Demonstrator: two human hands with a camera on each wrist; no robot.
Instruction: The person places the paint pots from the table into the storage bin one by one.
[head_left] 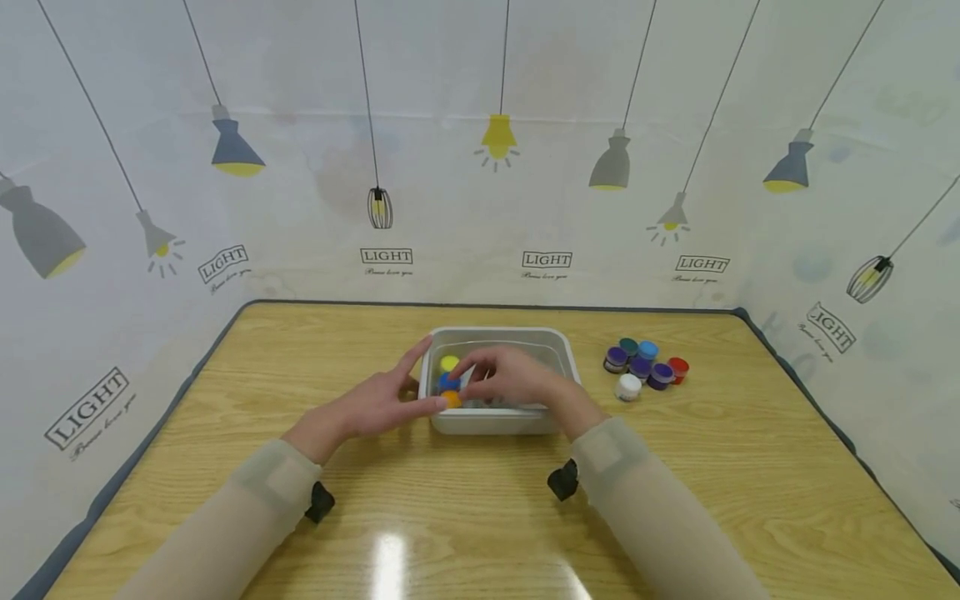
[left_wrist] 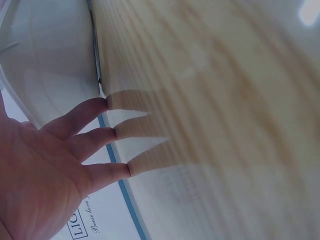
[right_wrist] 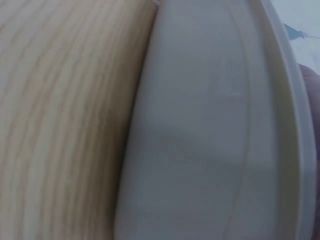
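Observation:
A white plastic bin (head_left: 495, 423) stands on the wooden table in the head view. Along its left inner side sit small paint jars with a yellow lid (head_left: 449, 363), a blue lid (head_left: 448, 382) and an orange lid (head_left: 452, 399). My right hand (head_left: 513, 375) reaches in over the front rim, its thumb and index finger pinching the blue-lidded jar. Spread around the bin's left end is my left hand (head_left: 378, 403), thumb toward the orange lid and index finger at the left rim. In the left wrist view its other fingers (left_wrist: 95, 136) extend straight down to the table.
To the right of the bin, several paint jars stand in a cluster, among them a white-lidded one (head_left: 628, 387), a red-lidded one (head_left: 678, 369) and a light blue one (head_left: 648, 350). A printed lamp-pattern curtain (head_left: 450, 292) borders the table (head_left: 465, 517).

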